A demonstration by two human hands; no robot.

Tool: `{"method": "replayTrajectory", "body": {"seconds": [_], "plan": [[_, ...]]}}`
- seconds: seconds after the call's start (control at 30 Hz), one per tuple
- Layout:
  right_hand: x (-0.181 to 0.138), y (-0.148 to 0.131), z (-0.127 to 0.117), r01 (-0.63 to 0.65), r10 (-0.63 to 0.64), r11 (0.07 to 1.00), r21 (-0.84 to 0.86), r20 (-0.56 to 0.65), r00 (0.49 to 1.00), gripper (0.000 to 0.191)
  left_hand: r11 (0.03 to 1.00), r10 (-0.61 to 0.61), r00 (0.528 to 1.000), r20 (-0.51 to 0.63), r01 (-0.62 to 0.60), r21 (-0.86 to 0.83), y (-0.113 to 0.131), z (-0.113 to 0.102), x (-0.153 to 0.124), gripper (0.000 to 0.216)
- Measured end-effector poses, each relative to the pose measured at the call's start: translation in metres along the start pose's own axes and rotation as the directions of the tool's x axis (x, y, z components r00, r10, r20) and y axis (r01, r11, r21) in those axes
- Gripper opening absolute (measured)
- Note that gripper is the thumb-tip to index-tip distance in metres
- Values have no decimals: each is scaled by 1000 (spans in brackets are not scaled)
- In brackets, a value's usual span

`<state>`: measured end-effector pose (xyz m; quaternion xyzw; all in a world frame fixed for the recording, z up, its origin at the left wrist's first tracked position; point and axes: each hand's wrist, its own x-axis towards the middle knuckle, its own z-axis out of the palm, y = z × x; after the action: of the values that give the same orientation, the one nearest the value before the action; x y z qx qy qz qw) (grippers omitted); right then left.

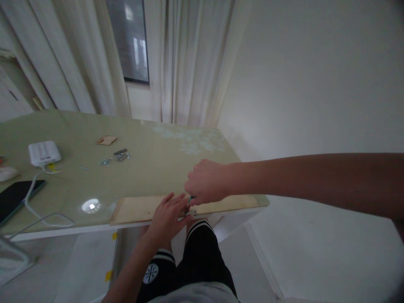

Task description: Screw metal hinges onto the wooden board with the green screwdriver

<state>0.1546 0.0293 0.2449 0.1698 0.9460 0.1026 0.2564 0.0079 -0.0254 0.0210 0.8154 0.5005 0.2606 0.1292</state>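
Observation:
A long wooden board [135,209] lies along the front edge of the table. On its front edge sits a small metal fitting [193,213], partly covered by my fingers. My left hand [168,216] rests on the board, thumb and forefinger either side of the fitting, the other fingers stretched over the wood. Above it, my right hand [208,181] is closed in a fist round what looks like a screwdriver [190,199]. Only a short teal part shows below the fist, pointing down at the fitting; the tip's contact cannot be made out.
Loose screws [106,161] and metal pieces [121,155] lie farther back on the green table [151,168], near a small wooden piece [106,140]. To the left are a white power bank [44,153], its cable [29,202] and a dark phone [17,198]. A wall [315,84] stands right.

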Motion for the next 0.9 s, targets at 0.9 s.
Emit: {"method": "replayTrajectory", "body": {"seconds": [0.9], "plan": [[-32, -88, 243, -77, 990, 114, 990, -107, 96, 40, 973, -222, 975, -11, 220, -73, -74, -61, 24, 52]]}}
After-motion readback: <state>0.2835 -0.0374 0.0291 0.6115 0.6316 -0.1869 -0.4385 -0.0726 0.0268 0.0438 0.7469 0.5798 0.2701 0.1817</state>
